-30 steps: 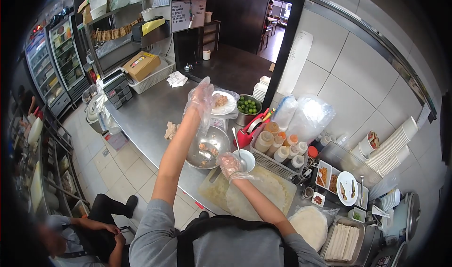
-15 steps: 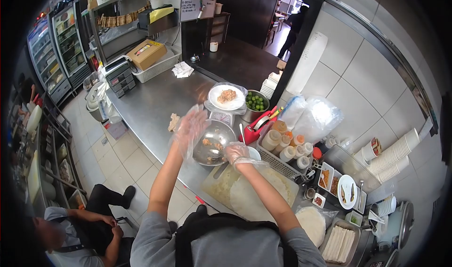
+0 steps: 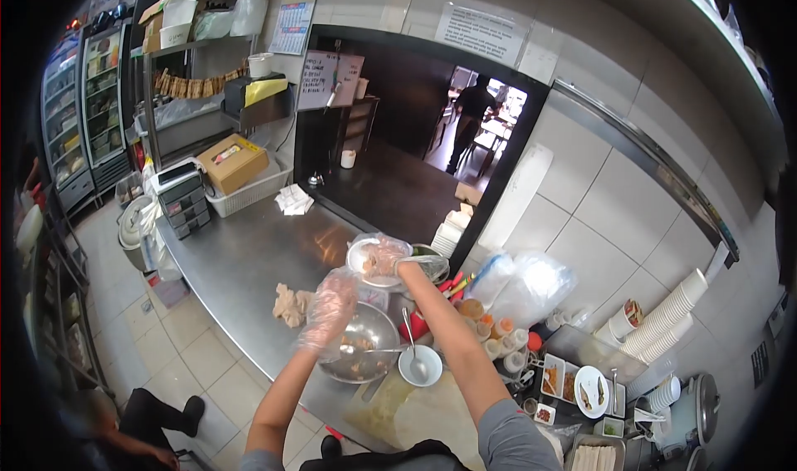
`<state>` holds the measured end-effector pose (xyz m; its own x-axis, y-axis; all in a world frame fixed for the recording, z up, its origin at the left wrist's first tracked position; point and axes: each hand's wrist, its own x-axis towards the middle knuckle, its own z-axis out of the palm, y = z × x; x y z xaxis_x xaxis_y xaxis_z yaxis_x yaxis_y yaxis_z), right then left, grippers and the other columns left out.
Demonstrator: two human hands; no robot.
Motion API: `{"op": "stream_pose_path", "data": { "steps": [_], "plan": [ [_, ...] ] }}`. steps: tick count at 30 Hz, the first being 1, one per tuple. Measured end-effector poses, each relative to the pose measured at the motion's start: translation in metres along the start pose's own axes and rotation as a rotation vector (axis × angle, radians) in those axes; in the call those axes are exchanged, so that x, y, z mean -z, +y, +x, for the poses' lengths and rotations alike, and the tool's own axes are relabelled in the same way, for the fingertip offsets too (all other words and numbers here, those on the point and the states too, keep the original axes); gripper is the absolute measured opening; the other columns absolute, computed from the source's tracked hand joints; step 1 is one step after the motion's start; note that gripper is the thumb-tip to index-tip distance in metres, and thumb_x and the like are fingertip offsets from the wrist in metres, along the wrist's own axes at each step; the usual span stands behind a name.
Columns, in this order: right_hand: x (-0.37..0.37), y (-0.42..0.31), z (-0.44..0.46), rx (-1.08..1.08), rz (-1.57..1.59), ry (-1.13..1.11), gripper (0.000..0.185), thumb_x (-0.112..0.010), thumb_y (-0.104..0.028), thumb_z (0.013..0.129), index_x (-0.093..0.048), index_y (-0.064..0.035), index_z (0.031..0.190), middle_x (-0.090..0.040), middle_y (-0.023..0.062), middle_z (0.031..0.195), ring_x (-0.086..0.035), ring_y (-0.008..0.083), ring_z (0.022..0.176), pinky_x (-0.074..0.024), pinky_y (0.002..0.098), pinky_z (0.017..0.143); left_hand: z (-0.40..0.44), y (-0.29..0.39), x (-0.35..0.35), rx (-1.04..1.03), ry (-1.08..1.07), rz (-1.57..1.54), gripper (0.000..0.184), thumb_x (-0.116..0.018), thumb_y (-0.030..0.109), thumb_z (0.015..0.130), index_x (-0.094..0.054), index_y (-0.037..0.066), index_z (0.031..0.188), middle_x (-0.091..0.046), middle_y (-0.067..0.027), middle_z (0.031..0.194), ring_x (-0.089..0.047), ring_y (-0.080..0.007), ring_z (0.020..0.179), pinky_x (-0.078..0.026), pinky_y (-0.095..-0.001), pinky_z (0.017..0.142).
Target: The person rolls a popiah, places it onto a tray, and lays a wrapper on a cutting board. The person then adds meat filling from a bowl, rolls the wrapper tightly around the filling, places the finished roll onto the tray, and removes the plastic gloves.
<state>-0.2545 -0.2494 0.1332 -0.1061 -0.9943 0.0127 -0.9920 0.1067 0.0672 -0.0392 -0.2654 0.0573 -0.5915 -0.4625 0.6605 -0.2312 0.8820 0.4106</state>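
My right hand (image 3: 383, 257), in a clear plastic glove, reaches over the white plate (image 3: 357, 257) on the kitchen scale (image 3: 373, 297). Its fingers are bent over the food there; what they hold is hidden. Gloved too, my left hand (image 3: 332, 305) is blurred above the left rim of the steel bowl (image 3: 383, 336), its finger shape unclear. Bits of food lie in that bowl. A white bowl with a spoon (image 3: 419, 365) sits to its right, beside the flat dough sheet (image 3: 432, 413) on the cutting board (image 3: 365, 411). Left of the steel bowl rests a pale lump (image 3: 290, 305).
Sauce bottles (image 3: 505, 338) and trays of toppings (image 3: 558, 380) line the right side. A cardboard box (image 3: 232, 164) in a white basket stands at the back left. One person (image 3: 145, 425) sits at lower left; another (image 3: 471, 118) is beyond the opening.
My right hand has moved from beside the white bowl up to the plate. My left hand stays near the steel bowl's left rim. The camera view has tilted upward.
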Motion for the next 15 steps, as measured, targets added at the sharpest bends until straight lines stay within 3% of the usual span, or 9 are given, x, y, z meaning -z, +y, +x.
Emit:
{"op": "stream_pose_path", "data": {
  "steps": [2,5,8,9,12,15],
  "plan": [
    [-0.028,0.020,0.020,0.074,0.103,0.020,0.064,-0.067,-0.047,0.066,-0.054,-0.0221,0.124,-0.051,0.0195,0.124,-0.053,0.0355,0.111,-0.0416,0.0450,0.095,0.028,0.014,0.012,0.014,-0.127,0.111,0.032,-0.059,0.017,0.080,-0.060,0.005,0.110,-0.058,-0.0155,0.113,-0.048,-0.0362,0.114,-0.036,-0.0461,0.100],
    [-0.040,0.029,0.034,0.131,0.107,-0.052,0.054,-0.067,-0.045,0.068,-0.060,-0.0194,0.114,-0.057,0.0163,0.114,-0.055,0.0337,0.107,-0.0436,0.0442,0.092,0.042,0.006,-0.017,-0.032,-0.091,0.228,0.024,-0.059,0.018,0.077,-0.062,0.004,0.096,-0.059,-0.0181,0.104,-0.049,-0.0380,0.109,-0.038,-0.0486,0.095],
    [-0.034,0.020,0.025,0.041,0.068,0.022,0.035,-0.061,-0.044,0.073,-0.069,-0.0163,0.093,-0.067,0.0114,0.101,-0.063,0.0290,0.094,-0.0494,0.0434,0.080,0.047,0.002,-0.027,-0.072,-0.130,0.245,0.019,-0.058,0.019,0.076,-0.064,0.004,0.085,-0.060,-0.0182,0.096,-0.051,-0.0363,0.103,-0.039,-0.0483,0.091],
    [-0.044,0.027,0.028,0.054,0.074,0.133,0.027,-0.059,-0.038,0.075,-0.069,-0.0154,0.085,-0.068,0.0114,0.090,-0.064,0.0294,0.084,-0.0501,0.0437,0.074,0.046,0.003,-0.026,-0.086,-0.163,0.224,0.018,-0.058,0.020,0.075,-0.064,0.004,0.082,-0.061,-0.0180,0.094,-0.052,-0.0355,0.101,-0.039,-0.0480,0.090],
    [-0.058,0.048,0.032,-0.070,0.202,0.226,0.029,-0.059,-0.038,0.074,-0.069,-0.0143,0.087,-0.068,0.0083,0.091,-0.064,0.0286,0.081,-0.0502,0.0433,0.074,0.047,0.007,-0.018,-0.075,-0.108,0.155,0.018,-0.058,0.021,0.074,-0.065,0.005,0.078,-0.062,-0.0160,0.090,-0.052,-0.0338,0.098,-0.038,-0.0473,0.090],
    [-0.029,0.051,0.016,-0.349,1.039,0.184,0.014,-0.059,-0.013,0.081,-0.061,-0.0082,0.093,-0.061,0.0054,0.081,-0.059,0.0167,0.073,-0.0476,0.0289,0.062,0.048,0.004,-0.019,-0.066,-0.164,0.187,0.019,-0.059,0.023,0.073,-0.066,0.006,0.078,-0.062,-0.0157,0.090,-0.052,-0.0327,0.098,-0.038,-0.0473,0.091]
  ]
}}
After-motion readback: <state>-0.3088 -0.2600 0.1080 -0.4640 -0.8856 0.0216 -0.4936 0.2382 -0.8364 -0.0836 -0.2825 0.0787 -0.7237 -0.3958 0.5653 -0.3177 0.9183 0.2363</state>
